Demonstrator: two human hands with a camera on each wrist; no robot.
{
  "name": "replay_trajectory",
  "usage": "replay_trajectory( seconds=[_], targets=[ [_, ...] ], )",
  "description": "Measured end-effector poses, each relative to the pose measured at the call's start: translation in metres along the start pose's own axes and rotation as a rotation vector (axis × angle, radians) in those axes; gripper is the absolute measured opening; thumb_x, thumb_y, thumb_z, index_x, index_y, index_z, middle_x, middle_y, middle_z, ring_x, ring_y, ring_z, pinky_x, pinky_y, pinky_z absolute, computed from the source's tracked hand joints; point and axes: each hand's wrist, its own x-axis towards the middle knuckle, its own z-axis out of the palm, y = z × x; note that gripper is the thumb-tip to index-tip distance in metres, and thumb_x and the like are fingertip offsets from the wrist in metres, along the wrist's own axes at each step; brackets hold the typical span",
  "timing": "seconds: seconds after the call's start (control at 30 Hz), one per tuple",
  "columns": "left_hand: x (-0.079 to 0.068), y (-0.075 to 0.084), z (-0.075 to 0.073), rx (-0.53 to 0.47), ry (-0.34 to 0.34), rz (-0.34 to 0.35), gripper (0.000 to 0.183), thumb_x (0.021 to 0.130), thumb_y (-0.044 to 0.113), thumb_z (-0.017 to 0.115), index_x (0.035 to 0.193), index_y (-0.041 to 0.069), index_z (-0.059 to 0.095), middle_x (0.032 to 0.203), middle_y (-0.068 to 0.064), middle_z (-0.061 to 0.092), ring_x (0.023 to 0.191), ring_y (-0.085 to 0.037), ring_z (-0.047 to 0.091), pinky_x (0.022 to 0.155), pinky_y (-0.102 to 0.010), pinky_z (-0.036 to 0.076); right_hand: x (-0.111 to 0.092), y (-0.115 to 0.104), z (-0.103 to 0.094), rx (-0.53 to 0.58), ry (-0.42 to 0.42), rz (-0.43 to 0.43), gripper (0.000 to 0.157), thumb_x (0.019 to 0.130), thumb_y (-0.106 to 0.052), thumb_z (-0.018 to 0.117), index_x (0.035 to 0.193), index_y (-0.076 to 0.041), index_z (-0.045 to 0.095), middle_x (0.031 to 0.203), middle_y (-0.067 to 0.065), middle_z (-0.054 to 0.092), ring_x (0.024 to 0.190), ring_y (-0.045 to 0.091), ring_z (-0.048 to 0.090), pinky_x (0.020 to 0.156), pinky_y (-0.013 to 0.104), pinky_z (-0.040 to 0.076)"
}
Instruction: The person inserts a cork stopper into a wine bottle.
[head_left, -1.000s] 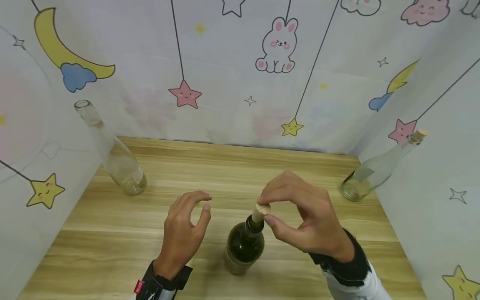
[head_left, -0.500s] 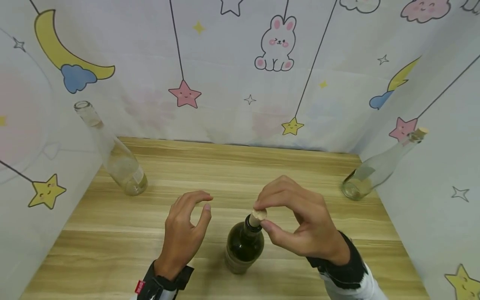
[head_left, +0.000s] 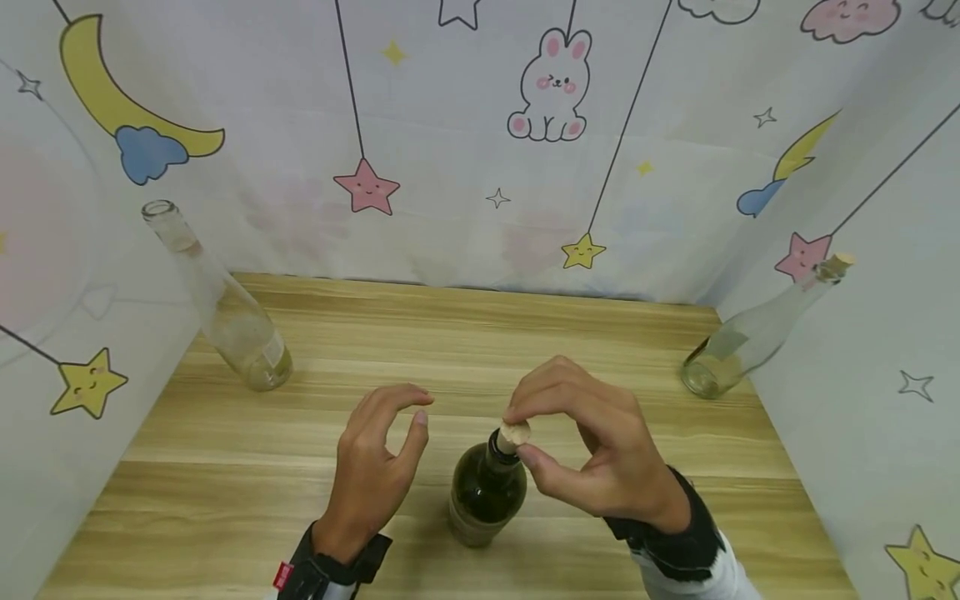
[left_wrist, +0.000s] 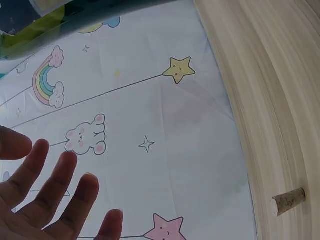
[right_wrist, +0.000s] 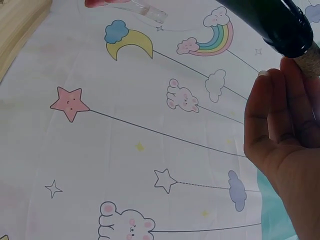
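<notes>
A dark green glass bottle (head_left: 487, 492) stands upright on the table in front of me. My right hand (head_left: 596, 442) pinches a pale cork (head_left: 515, 432) between thumb and fingertips at the bottle's mouth, the cork's lower end inside the neck. In the right wrist view, fingers curl near the cork (right_wrist: 309, 64) just beyond the green bottle neck (right_wrist: 287, 32). To the left of the bottle, my left hand (head_left: 375, 462) hovers with fingers loosely curved, holding nothing. Part of the bottle (left_wrist: 55, 25) crosses the top of the left wrist view.
A clear bottle without a stopper (head_left: 240, 325) stands at the back left. At the back right is another clear bottle (head_left: 757, 333) with a cork in its top. One more cork (left_wrist: 288, 201) lies on the wooden table (head_left: 420, 333). Printed cloth walls (head_left: 450, 108) enclose the table.
My right hand has shifted slightly left with the cork, which now sits lower in the bottle's mouth. The left hand has hardly moved, and the bottle stays in place.
</notes>
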Motion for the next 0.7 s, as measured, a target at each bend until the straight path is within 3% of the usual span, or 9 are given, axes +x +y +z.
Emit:
replay_trajectory(
  seconds=[0.17,0.27,0.37,0.43,0.53,0.7],
  targets=[
    [-0.004,0.005,0.004,-0.090,-0.079,-0.013,0.024,0.098,0.002,0.059,0.118,0.011,0.067,0.118,-0.004,0.067,0.117,-0.021,0.061,0.097,-0.046,0.052,-0.006,0.002,0.001,0.097,-0.024,0.128,0.049,0.095,-0.018,0.066,0.119,0.021,0.051,0.101,0.025,0.061,0.095,0.030,0.060,0.092,0.032,0.052],
    [-0.008,0.008,0.006,-0.243,-0.166,0.022,0.032,0.102,-0.001,0.047,0.126,0.014,0.063,0.123,-0.004,0.066,0.118,-0.020,0.060,0.097,-0.042,0.051,-0.010,0.005,0.002,0.278,-0.040,0.284,0.060,0.100,-0.027,0.058,0.134,0.019,0.039,0.112,0.022,0.059,0.108,0.027,0.060,0.103,0.033,0.049],
    [-0.010,0.009,0.010,-0.403,-0.268,0.113,0.036,0.103,0.001,0.042,0.134,0.012,0.056,0.129,-0.008,0.062,0.120,-0.024,0.058,0.099,-0.041,0.050,-0.012,0.008,0.005,0.495,-0.045,0.439,0.055,0.105,-0.035,0.044,0.138,0.010,0.041,0.117,0.013,0.061,0.112,0.024,0.060,0.105,0.035,0.047],
    [-0.011,0.008,0.015,-0.475,-0.330,0.174,0.035,0.102,0.009,0.045,0.136,0.009,0.052,0.131,-0.009,0.059,0.122,-0.026,0.056,0.103,-0.041,0.048,-0.012,0.009,0.009,0.607,-0.063,0.529,0.054,0.105,-0.039,0.038,0.134,0.005,0.047,0.114,0.009,0.062,0.109,0.022,0.060,0.104,0.039,0.044],
    [-0.013,0.007,0.022,-0.510,-0.404,0.215,0.034,0.099,0.024,0.053,0.128,0.008,0.052,0.126,-0.008,0.058,0.118,-0.023,0.055,0.101,-0.039,0.048,-0.012,0.011,0.015,0.698,-0.098,0.612,0.058,0.103,-0.045,0.035,0.123,0.007,0.053,0.098,0.017,0.063,0.099,0.027,0.061,0.102,0.044,0.039],
    [-0.017,0.006,0.034,-0.550,-0.490,0.220,0.028,0.093,0.026,0.066,0.112,0.008,0.055,0.098,-0.007,0.059,0.090,-0.014,0.058,0.078,-0.028,0.054,-0.015,0.015,0.025,0.773,-0.176,0.626,0.070,0.104,-0.048,0.029,0.104,0.020,0.050,0.077,0.037,0.051,0.076,0.049,0.056,0.093,0.040,0.048]
  ],
)
